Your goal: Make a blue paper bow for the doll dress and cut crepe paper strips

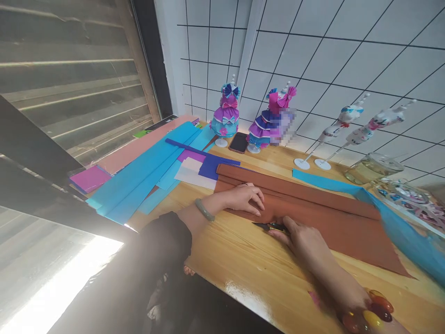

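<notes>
A long brown sheet of folded paper (313,204) lies across the wooden table (250,269). My left hand (245,197) rests flat on its near left end, fingers spread, a green bangle on the wrist. My right hand (302,241) is closed around small dark scissors (269,226), whose blades point left at the sheet's near edge. A bead bracelet sits on my right wrist at the bottom edge of the view.
Blue sheets (146,171), pink, purple and white papers lie at the left. Two dressed mini mannequins (225,113) and a phone (238,142) stand at the back, two bare mannequin stands (342,123) to the right. A glass jar (373,168) and a blue strip (399,222) are at far right.
</notes>
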A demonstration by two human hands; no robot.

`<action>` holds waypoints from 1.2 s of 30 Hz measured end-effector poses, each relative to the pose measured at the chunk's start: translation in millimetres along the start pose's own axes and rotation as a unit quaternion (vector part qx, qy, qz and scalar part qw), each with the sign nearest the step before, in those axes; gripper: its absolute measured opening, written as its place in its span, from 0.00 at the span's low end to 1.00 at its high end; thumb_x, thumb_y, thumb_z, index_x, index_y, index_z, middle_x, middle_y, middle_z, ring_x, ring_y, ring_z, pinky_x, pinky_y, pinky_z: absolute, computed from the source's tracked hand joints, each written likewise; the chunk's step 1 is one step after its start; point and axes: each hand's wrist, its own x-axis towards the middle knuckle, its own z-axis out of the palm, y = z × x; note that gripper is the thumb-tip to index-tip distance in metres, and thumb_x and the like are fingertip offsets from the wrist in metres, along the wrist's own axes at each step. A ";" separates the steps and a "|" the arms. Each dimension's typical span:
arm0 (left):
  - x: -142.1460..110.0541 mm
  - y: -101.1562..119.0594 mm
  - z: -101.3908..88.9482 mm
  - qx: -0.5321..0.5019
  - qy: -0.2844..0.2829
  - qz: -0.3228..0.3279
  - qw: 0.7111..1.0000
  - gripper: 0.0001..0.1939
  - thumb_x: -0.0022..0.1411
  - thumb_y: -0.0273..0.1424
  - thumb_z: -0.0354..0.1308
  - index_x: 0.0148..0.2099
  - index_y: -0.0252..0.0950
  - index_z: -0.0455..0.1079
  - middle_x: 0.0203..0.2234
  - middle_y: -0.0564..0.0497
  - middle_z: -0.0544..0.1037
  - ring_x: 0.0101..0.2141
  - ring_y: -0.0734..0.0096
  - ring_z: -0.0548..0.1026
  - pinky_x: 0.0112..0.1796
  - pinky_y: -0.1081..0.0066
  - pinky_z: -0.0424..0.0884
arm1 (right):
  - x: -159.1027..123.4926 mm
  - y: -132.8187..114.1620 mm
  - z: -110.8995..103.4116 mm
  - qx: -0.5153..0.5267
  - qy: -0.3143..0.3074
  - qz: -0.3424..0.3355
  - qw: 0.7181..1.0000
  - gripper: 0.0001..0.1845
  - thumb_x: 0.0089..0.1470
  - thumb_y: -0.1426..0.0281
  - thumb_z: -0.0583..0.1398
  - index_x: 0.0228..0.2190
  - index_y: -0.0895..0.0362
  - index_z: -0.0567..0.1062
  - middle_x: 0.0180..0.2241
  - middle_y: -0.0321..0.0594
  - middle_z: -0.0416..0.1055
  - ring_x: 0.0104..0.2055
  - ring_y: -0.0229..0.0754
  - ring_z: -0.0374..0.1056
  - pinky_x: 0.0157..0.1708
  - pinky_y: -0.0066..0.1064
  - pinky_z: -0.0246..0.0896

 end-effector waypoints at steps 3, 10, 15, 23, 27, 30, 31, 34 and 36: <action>-0.4 0.4 -0.4 0.002 -0.003 0.004 1.000 0.11 0.52 0.38 0.61 0.39 0.42 0.75 0.41 0.52 0.72 0.43 0.68 0.64 0.45 0.71 0.58 | -0.1 -0.2 0.0 -0.002 0.006 -0.004 1.000 0.23 0.55 0.50 0.47 0.35 0.53 0.70 0.27 0.39 0.76 0.29 0.45 0.73 0.24 0.30 0.58; -0.3 0.2 0.2 0.000 -0.003 -0.003 1.000 0.11 0.52 0.38 0.62 0.38 0.42 0.75 0.42 0.52 0.72 0.43 0.68 0.65 0.45 0.71 0.57 | -4.9 0.8 0.4 -0.004 0.030 -0.008 1.000 0.23 0.55 0.50 0.47 0.36 0.54 0.71 0.25 0.40 0.76 0.26 0.45 0.72 0.22 0.30 0.58; -0.9 0.6 -0.1 0.003 -0.004 -0.006 1.000 0.11 0.52 0.37 0.61 0.39 0.42 0.75 0.42 0.52 0.72 0.42 0.68 0.65 0.44 0.70 0.57 | -0.6 -4.2 1.7 -0.006 0.029 -0.018 0.999 0.22 0.55 0.50 0.48 0.34 0.54 0.70 0.25 0.40 0.76 0.26 0.45 0.72 0.21 0.30 0.57; -1.5 -1.7 0.4 0.002 0.005 0.005 1.000 0.11 0.51 0.38 0.62 0.38 0.42 0.75 0.41 0.52 0.72 0.42 0.69 0.65 0.45 0.71 0.57 | 5.8 -9.9 2.2 0.003 0.034 -0.023 0.999 0.21 0.55 0.51 0.48 0.35 0.53 0.69 0.26 0.39 0.76 0.28 0.45 0.73 0.23 0.29 0.58; -1.3 -3.7 3.1 0.000 0.006 0.010 1.000 0.11 0.52 0.38 0.62 0.38 0.42 0.75 0.41 0.52 0.72 0.42 0.68 0.65 0.45 0.70 0.58 | 4.1 -9.4 2.3 0.012 0.040 -0.028 0.999 0.21 0.56 0.52 0.48 0.35 0.53 0.71 0.25 0.40 0.76 0.27 0.45 0.73 0.22 0.29 0.58; -0.9 -2.8 2.6 -0.003 0.003 0.007 1.000 0.11 0.52 0.37 0.62 0.38 0.41 0.75 0.42 0.52 0.72 0.43 0.67 0.65 0.45 0.69 0.58 | 2.8 -8.8 2.2 0.022 0.040 -0.028 0.999 0.20 0.55 0.52 0.49 0.34 0.53 0.71 0.25 0.39 0.76 0.27 0.44 0.73 0.22 0.29 0.58; -1.0 -1.9 0.8 -0.004 0.000 0.008 1.000 0.11 0.52 0.37 0.62 0.38 0.41 0.75 0.42 0.52 0.72 0.43 0.67 0.66 0.45 0.70 0.58 | 2.5 -8.7 2.4 0.021 0.039 -0.026 0.999 0.20 0.55 0.52 0.49 0.34 0.53 0.71 0.25 0.39 0.76 0.27 0.44 0.73 0.22 0.29 0.58; -2.6 1.4 -11.5 0.000 -0.011 0.007 1.000 0.11 0.52 0.34 0.62 0.39 0.39 0.75 0.41 0.51 0.73 0.42 0.68 0.67 0.45 0.70 0.58 | 2.1 -8.7 3.5 0.013 0.037 -0.019 0.999 0.21 0.55 0.51 0.49 0.35 0.53 0.70 0.26 0.39 0.76 0.27 0.44 0.72 0.22 0.29 0.58; -5.2 3.2 -23.2 0.006 -0.011 -0.006 1.000 0.10 0.52 0.34 0.62 0.38 0.39 0.75 0.38 0.50 0.74 0.41 0.68 0.67 0.44 0.70 0.59 | 2.1 -8.8 4.4 0.007 0.038 -0.017 0.999 0.21 0.54 0.51 0.49 0.34 0.53 0.70 0.26 0.39 0.76 0.26 0.45 0.72 0.21 0.30 0.58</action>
